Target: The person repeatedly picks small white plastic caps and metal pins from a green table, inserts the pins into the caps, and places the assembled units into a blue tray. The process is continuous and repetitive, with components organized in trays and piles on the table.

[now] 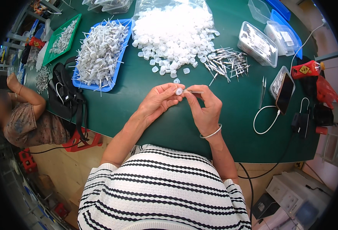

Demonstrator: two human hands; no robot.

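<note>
Your left grip (158,98) pinches white cap (179,91), right grip (206,104) pinches thin rod (195,91) above green tabletop (238,119); co-worker (40,122) at left, tiled floor (57,163) below.

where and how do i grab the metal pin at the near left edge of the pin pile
Probably pinch the metal pin across its near end, from your side: it is thin and straight, and that end juts clear of the crossed pins behind.
</note>
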